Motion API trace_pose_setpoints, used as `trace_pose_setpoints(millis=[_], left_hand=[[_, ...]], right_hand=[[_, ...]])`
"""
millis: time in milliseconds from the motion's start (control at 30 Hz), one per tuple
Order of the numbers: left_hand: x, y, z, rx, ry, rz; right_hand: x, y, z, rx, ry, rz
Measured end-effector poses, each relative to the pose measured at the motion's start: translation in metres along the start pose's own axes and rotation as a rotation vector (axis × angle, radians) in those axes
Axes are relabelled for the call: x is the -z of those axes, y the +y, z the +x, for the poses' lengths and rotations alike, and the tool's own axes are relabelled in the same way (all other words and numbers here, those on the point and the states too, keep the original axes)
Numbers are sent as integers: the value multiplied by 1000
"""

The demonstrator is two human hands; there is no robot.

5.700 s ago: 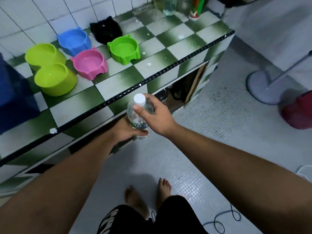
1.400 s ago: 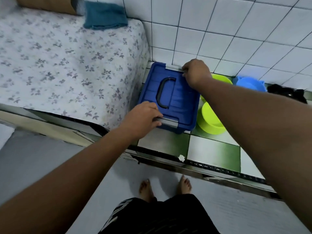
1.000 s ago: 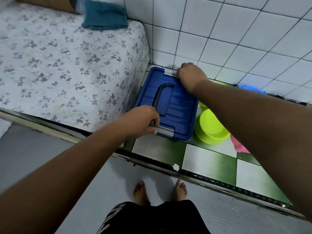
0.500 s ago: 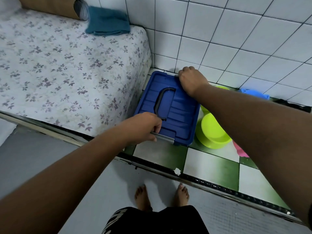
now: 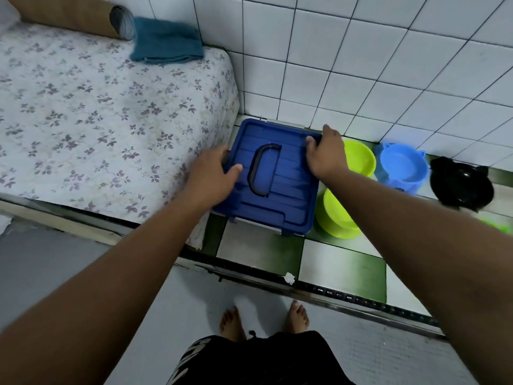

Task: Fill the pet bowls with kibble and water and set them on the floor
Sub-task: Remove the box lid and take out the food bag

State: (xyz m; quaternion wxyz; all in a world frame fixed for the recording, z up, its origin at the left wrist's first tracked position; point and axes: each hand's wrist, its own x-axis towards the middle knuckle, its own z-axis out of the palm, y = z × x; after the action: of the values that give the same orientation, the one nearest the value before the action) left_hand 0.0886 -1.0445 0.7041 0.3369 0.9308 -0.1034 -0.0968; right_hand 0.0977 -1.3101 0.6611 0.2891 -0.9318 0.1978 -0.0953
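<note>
While left hand [image 5: 213,173] and right hand [image 5: 324,157] grip the bin [image 5: 288,190], its handle [image 5: 256,168] runs wallward.

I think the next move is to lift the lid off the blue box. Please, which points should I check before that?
1. Left hand grip on the blue lid, at its left edge with the thumb on top: ok.
2. Right hand grip at the lid's far right corner: ok.
3. Latches released: cannot tell, none shows plainly.
4. Black handle lying flat, clear of both hands: ok.
5. Room at the lid's right edge: not ok, the near lime-green bowl stands close beside it.
6. Contents: cannot tell, the lid covers them.
</note>
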Motion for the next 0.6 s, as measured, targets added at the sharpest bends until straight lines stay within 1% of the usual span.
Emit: trace_pose_setpoints(millis=[67, 100, 133, 200, 333, 467, 600], left_hand=[[-9, -3, 7, 49, -75, -69], [-14, -6, 10, 38, -103, -104], [-17, -7, 11, 18, -128, -108], [-23, -10, 11, -5, -166, -36], [-28, -8, 10, -27, -153, 115], [-29, -4, 8, -14, -166, 119], [-24, 2, 5, -46, -126, 105]], right_hand=[[-4, 5, -19, -169, 10, 172], [-5, 7, -30, -223, 3, 231], [-7, 8, -39, -237, 0, 269], [-8, 6, -54, -195, -20, 322], [-11, -2, -66, -158, -49, 335], [-19, -5, -66, -181, -50, 329], [-10, -12, -70, -171, -37, 278]])
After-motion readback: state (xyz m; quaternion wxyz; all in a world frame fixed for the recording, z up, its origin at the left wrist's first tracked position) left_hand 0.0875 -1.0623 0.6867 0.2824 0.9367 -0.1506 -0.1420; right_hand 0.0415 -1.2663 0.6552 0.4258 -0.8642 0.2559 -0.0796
